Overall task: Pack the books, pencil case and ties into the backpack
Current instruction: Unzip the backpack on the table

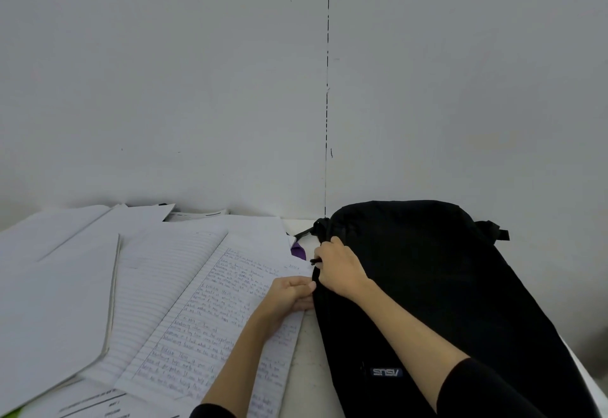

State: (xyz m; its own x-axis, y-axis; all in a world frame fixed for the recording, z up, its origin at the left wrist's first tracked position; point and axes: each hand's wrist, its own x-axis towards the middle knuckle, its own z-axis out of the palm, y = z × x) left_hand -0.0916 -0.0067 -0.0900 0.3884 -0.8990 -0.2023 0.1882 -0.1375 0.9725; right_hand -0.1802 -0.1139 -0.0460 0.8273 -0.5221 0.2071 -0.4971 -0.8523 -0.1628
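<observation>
A black backpack lies flat on the table at the right, its top toward the wall. My right hand pinches a black zipper pull at the bag's left edge. Just below it, my left hand grips the same edge of the bag. An open lined notebook with handwriting lies to the left, under my left forearm. A closed white book lies further left. A scrap of purple cloth, maybe a tie, peeks out between the papers and the bag. No pencil case is in sight.
Loose white sheets and more books cover the table's left half up to the plain wall. A printed sheet lies at the near left edge. A strip of bare tabletop shows between notebook and backpack.
</observation>
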